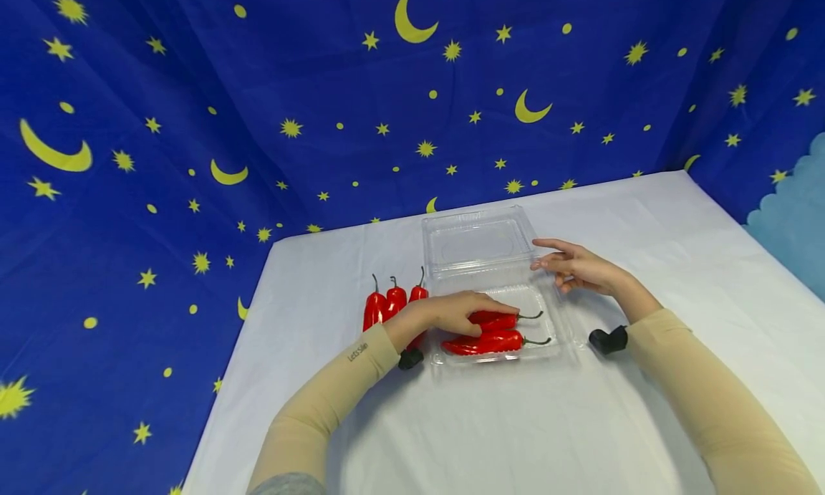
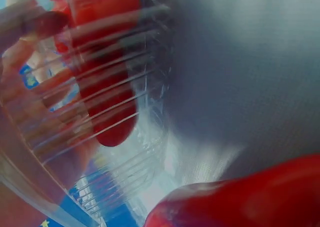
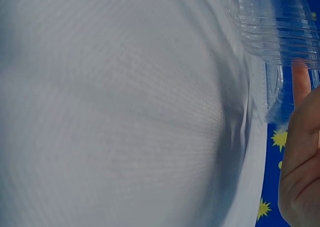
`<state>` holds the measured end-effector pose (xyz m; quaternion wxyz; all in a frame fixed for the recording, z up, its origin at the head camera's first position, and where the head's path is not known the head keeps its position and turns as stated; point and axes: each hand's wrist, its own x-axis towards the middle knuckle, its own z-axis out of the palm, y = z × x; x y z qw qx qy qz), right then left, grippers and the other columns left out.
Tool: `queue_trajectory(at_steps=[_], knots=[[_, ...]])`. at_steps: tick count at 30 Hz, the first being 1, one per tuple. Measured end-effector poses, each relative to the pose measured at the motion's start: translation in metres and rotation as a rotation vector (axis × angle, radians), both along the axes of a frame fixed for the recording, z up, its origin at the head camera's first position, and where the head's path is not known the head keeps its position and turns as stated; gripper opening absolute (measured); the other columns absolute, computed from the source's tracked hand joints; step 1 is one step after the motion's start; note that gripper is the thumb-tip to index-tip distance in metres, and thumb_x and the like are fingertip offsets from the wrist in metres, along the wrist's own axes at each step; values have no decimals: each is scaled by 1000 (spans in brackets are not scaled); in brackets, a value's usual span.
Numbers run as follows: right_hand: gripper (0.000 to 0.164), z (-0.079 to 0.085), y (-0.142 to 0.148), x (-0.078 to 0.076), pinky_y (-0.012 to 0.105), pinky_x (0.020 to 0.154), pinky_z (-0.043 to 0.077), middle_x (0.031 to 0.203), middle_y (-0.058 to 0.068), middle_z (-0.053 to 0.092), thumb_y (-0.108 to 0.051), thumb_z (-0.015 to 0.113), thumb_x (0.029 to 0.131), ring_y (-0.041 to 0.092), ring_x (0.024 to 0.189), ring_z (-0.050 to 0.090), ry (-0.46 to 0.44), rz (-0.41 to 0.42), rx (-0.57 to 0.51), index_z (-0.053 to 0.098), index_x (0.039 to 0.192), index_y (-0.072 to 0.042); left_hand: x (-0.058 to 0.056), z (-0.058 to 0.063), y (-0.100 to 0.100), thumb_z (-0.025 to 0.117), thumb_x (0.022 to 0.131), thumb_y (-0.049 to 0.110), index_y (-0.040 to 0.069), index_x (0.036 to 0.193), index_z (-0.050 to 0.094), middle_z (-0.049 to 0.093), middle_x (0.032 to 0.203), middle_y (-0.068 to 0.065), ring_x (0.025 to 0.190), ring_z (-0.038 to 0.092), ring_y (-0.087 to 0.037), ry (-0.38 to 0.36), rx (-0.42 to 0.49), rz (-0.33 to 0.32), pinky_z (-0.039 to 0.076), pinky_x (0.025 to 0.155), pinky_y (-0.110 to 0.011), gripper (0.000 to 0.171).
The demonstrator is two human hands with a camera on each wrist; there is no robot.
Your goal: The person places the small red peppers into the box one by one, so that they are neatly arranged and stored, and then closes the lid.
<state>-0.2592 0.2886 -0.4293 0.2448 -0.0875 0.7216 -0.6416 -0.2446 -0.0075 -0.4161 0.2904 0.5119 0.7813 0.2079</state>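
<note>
A hinged clear plastic container lies unfolded, its lid (image 1: pixel 477 238) at the back and its tray (image 1: pixel 544 294) in front. Inside the tray are two red chili peppers with dark stems, side by side, stems to the right. My left hand (image 1: pixel 459 312) reaches over the tray's left side and holds the farther chili pepper (image 1: pixel 499 322), thumb on the near side. The nearer chili pepper (image 1: pixel 486 343) lies just in front. Through the ribbed clear wall, the left wrist view shows the left hand's fingers (image 2: pixel 55 87) blurred. My right hand (image 1: pixel 583 269) is at the container's right edge, fingers loosely extended.
Left of the container, several more red chili peppers (image 1: pixel 376 310) lie on the white tablecloth (image 1: pixel 309 294), partly behind the left forearm. Dark wrist cameras (image 1: pixel 607 339) hang beneath both wrists. A blue star-and-moon curtain (image 1: pixel 361 79) borders the table at the back and left.
</note>
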Motion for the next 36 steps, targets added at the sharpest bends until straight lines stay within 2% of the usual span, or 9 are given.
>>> queue_trajectory(at_steps=[5, 9, 14, 21, 25, 29, 36], knots=[[65, 0, 0, 0, 26, 56, 50, 116, 6, 60, -16, 54, 97, 11, 58, 49, 4, 3, -5, 18, 151, -11, 2, 2, 0, 63, 83, 1, 22, 146, 39, 45, 139, 3, 118, 41, -8, -7, 1, 12, 36, 96, -20, 70], [64, 0, -1, -1, 26, 56, 50, 118, 8, 59, -16, 54, 97, 11, 58, 50, 6, 0, 1, 18, 151, -11, 1, 10, -5, 62, 84, 4, 19, 146, 38, 45, 139, -3, 122, 41, -12, 21, 44, 23, 37, 98, -25, 68], [66, 0, -2, -1, 28, 56, 50, 118, 9, 59, -17, 55, 96, 12, 58, 50, -4, -6, 6, 18, 151, -13, -2, 37, -18, 57, 87, 7, 16, 146, 37, 42, 143, -5, 128, 38, -15, 84, 147, 57, 34, 103, -31, 63], [66, 1, 0, -1, 28, 56, 50, 118, 9, 59, -19, 54, 97, 12, 59, 51, -3, 2, 11, 16, 151, -13, -6, 78, -42, 56, 89, 21, 13, 148, 33, 40, 145, -2, 125, 41, -16, 153, 313, 107, 38, 100, -39, 63], [66, 1, 0, 0, 28, 56, 50, 118, 10, 59, -20, 53, 97, 12, 58, 50, 1, 9, 12, 16, 151, -13, -4, 98, -57, 59, 90, 28, 18, 148, 33, 37, 146, 1, 120, 45, -17, 182, 350, 199, 42, 95, -39, 65], [66, 0, -1, -1, 27, 55, 50, 117, 9, 59, -20, 54, 97, 12, 58, 51, -3, 12, 5, 16, 151, -13, -1, 113, -71, 61, 91, 27, 21, 148, 33, 39, 145, -2, 121, 45, -21, 207, 398, 288, 40, 98, -41, 65], [67, 0, 0, -1, 27, 55, 50, 119, 11, 58, -20, 54, 97, 12, 58, 50, 4, 15, 6, 16, 151, -12, 0, 130, -100, 62, 92, 22, 22, 148, 32, 41, 143, -2, 123, 45, -20, 262, 458, 422, 37, 100, -42, 64]])
